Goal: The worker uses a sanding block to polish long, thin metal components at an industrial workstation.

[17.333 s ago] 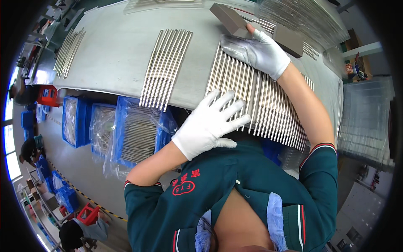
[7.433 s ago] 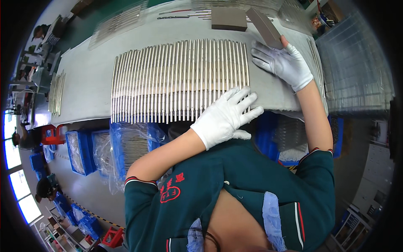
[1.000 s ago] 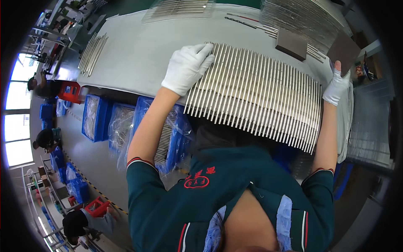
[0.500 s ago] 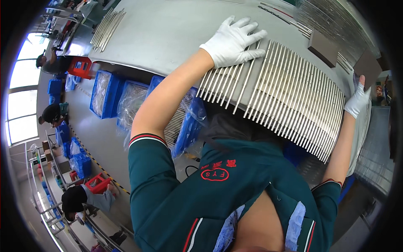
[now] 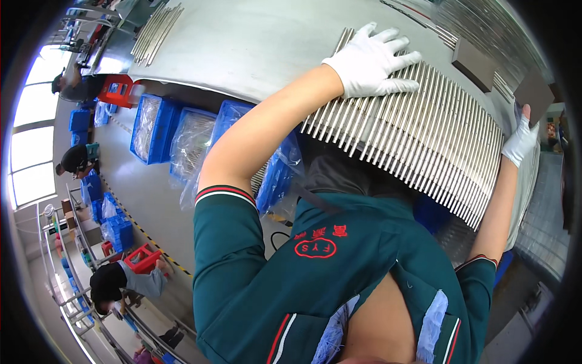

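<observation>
Hands flat on rod row [image 5: 418,130]: left [image 5: 370,60] splayed, right [image 5: 520,141] (edge-on) pressing.

Blue crates [image 5: 159,136] beside red stool [image 5: 115,91]

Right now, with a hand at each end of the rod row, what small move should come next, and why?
Probably press the two hands gently toward each other to close up the row. The left hand lies flat on the left end of the metal rods, the right hand braces the right end, and the rods fan out with gaps between them on the metal table.
</observation>
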A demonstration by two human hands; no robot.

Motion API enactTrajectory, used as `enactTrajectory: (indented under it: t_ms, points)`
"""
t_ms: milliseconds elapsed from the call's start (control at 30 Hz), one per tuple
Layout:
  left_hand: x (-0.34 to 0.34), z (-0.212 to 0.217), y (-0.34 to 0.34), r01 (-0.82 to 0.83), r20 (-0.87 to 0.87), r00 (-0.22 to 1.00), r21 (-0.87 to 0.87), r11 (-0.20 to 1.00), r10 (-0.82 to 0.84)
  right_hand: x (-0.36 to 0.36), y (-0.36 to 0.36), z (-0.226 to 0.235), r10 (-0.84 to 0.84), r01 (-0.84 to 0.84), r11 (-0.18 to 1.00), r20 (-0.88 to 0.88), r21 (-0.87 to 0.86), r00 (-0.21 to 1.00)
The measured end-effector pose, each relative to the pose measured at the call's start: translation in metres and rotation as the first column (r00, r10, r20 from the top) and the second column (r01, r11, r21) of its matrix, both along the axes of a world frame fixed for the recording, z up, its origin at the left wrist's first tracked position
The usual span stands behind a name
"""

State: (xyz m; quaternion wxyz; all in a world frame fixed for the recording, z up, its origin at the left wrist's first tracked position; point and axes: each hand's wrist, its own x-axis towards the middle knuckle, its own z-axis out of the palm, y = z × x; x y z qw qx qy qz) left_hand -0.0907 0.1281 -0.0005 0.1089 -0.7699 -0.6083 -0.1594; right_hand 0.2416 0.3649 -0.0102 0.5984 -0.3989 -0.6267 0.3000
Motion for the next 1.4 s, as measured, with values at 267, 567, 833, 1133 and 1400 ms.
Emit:
enactTrajectory:
  t_ms: [267, 567, 833, 1133, 1400]
  points:
    - [-0.018, 0.0, -0.008, -0.019, -0.01, 1.0, -0.003, 1.0, 0.019, -0.001, -0.005, 0.002, -0.059, 0.058, 0.998, 0.039, 0.008, 0.998]
    - [-0.034, 0.037, -0.011, -0.149, 0.19, 0.952, -0.393, 0.907, 0.239, -0.008, -0.011, 0.003, -0.139, 0.134, 0.99, 0.097, 0.05, 0.986]
    - [0.081, 0.01, 0.047, 0.331, 0.008, 0.943, 0.049, 0.942, -0.332, -0.006, -0.006, -0.001, -0.063, 0.063, 0.998, 0.024, 0.032, 0.998]
    - [0.044, 0.015, 0.026, 0.193, -0.038, 0.98, -0.073, 0.978, -0.196, -0.008, -0.008, 0.005, 0.038, -0.072, 0.993, -0.326, -0.093, 0.945]
    - [-0.021, 0.015, -0.003, 0.017, -0.136, 0.99, -0.1, 0.995, -0.031, -0.015, -0.004, 0.007, -0.027, -0.016, 0.99, -0.306, -0.139, 0.951]
